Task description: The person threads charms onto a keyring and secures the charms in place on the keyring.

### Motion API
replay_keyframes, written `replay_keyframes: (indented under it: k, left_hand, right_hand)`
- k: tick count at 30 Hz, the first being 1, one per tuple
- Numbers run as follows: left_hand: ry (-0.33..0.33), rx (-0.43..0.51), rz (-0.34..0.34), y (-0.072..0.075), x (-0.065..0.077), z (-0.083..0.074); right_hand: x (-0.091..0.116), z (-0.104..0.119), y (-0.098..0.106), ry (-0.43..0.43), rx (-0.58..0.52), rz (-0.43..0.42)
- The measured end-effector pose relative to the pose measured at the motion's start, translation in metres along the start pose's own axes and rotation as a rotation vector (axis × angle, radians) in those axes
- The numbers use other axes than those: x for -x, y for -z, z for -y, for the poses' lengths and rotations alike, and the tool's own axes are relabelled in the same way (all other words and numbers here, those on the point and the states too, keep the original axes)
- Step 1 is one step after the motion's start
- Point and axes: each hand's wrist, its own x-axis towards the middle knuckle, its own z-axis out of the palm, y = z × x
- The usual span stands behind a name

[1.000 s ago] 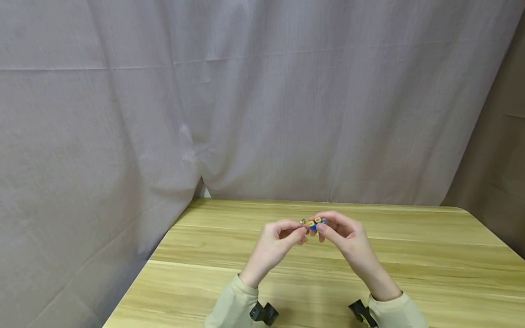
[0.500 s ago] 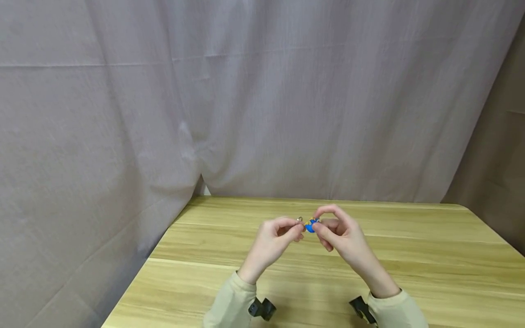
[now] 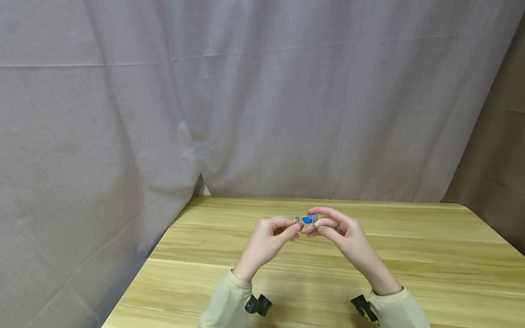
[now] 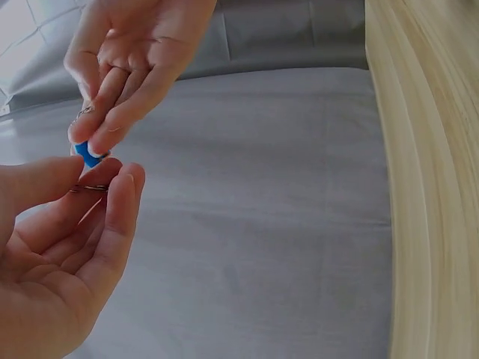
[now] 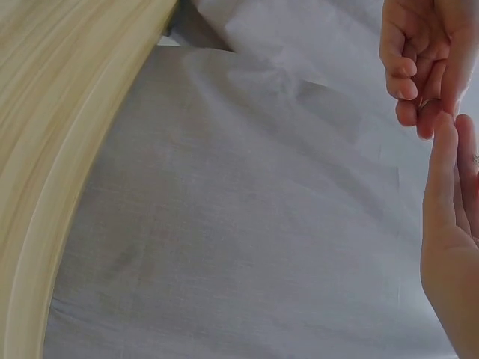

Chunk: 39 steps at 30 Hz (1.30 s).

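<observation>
A small metal ring (image 3: 296,219) is pinched between the thumb and fingers of my left hand (image 3: 265,238). Close by on the right, my right hand (image 3: 346,232) holds a small blue charm (image 3: 307,220) with a bit of yellow at its edge. A short silver chain (image 3: 313,224) lies by the right fingers. In the left wrist view the blue charm (image 4: 88,155) shows between the right fingertips, just above the ring (image 4: 93,188). The fingers hide much of the charm, and I cannot tell whether chain and ring are joined. Both hands are above the table.
A wooden table (image 3: 410,255) spreads under the hands. Grey cloth (image 3: 287,114) hangs behind it and along its left side. A black wrist camera (image 3: 258,305) is on the left sleeve, and another black wrist camera (image 3: 363,307) is on the right.
The charm has turned over in the right fingers, from its yellow and blue side to mostly blue, and the chain has come into sight. The left hand has drifted slightly left, still pinching the ring.
</observation>
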Motion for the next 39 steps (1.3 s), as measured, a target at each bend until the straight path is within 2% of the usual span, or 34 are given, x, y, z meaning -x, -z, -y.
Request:
replay_keyframes:
  k: [8, 16, 25, 33, 39]
  left_hand:
    - [-0.015, -0.05, -0.004, 0.002, 0.002, -0.004]
    - [-0.041, -0.084, 0.002, 0.004, 0.005, -0.009]
    - [-0.093, -0.099, 0.029, 0.004, 0.01, -0.018]
    - [-0.107, -0.109, 0.059, 0.004, 0.011, -0.019]
    - [-0.096, -0.108, 0.081, 0.005, 0.011, -0.017]
  right_hand:
    - [0.002, 0.003, -0.001, 0.047, 0.077, -0.05]
    - [-0.003, -0.001, -0.006, 0.271, 0.249, -0.139]
    - [-0.005, -0.007, -0.005, 0.475, 0.414, -0.184]
    - [-0.004, -0.007, -0.007, 0.44, 0.517, -0.191]
    - [-0.006, -0.009, -0.012, 0.513, 0.481, -0.243]
